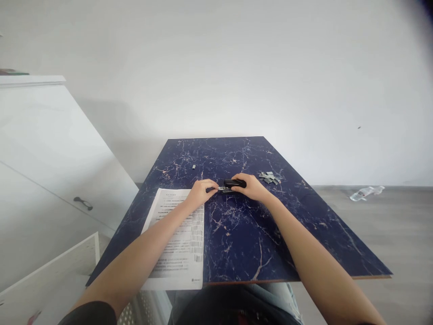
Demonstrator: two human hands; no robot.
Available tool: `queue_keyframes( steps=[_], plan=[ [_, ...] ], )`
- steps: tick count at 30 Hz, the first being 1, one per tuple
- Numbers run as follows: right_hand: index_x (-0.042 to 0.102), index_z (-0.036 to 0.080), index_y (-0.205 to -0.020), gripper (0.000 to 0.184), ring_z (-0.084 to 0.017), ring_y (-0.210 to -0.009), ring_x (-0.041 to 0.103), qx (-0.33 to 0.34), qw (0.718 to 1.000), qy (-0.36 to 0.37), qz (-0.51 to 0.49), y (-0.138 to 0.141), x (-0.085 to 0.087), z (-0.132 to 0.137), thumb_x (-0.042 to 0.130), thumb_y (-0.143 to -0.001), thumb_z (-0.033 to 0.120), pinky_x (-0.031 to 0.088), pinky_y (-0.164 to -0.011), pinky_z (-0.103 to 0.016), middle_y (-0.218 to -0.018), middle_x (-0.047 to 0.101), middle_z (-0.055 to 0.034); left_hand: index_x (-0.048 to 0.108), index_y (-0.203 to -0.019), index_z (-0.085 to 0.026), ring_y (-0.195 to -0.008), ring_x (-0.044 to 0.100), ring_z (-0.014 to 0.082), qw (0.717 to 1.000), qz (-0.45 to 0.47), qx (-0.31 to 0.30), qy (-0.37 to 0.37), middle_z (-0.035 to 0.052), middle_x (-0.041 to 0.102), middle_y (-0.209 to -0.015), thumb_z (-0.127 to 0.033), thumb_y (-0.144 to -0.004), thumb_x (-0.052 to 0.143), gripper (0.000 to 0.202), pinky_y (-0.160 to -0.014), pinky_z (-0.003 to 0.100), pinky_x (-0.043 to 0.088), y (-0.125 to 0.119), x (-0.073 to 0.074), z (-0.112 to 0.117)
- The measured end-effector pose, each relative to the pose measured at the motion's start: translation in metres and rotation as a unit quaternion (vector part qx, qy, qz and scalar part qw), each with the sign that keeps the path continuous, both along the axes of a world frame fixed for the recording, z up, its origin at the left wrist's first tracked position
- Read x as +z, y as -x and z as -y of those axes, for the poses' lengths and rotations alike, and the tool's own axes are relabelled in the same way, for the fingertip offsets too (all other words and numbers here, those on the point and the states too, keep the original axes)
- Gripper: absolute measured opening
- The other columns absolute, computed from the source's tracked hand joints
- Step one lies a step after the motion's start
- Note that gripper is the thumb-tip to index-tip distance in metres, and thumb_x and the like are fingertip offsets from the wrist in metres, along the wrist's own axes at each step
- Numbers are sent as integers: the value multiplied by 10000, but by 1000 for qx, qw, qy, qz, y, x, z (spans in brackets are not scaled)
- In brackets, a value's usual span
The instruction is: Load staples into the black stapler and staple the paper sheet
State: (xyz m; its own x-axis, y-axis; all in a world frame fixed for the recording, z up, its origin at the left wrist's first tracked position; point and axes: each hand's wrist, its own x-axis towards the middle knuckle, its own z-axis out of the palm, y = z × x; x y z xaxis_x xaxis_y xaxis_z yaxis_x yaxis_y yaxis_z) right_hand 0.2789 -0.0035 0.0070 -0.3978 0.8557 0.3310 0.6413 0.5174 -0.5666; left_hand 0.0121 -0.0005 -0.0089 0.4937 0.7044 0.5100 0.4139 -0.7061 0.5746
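Note:
A black stapler lies near the middle of a dark blue marbled table. My right hand is closed over its right end. My left hand pinches the stapler's metal front end, which sticks out to the left. A printed sheet of paper lies under my left forearm at the table's front left. A small pile of staple strips rests just right of my right hand. One more small staple strip lies farther back on the left.
A white cabinet with a dark handle stands to the left. A plastic bottle lies on the grey floor at the right. A white wall rises behind the table.

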Motion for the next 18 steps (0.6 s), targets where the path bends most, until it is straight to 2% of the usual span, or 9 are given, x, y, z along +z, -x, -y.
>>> queue_keyframes(
  steps=[13,18],
  plan=[
    [699,232,-1052,236,-230,-903,666,3,1000,-1,5,1,1,0,695,-838,333,495,-837,-362,-1014,733,-48,745,-920,-219,-975,703,215,1000,-8,-5,-5,60,743,-1064,-213,-889,633,116,-954,407,548,-1,-2,0],
    [696,232,-1057,240,-228,-908,667,2,1000,-3,7,0,2,0,696,-842,338,496,-837,-359,-1017,733,-45,746,-930,-221,-933,697,217,1000,-23,5,-11,57,748,-1007,-216,-890,631,121,-913,404,546,0,0,1]
  ],
)
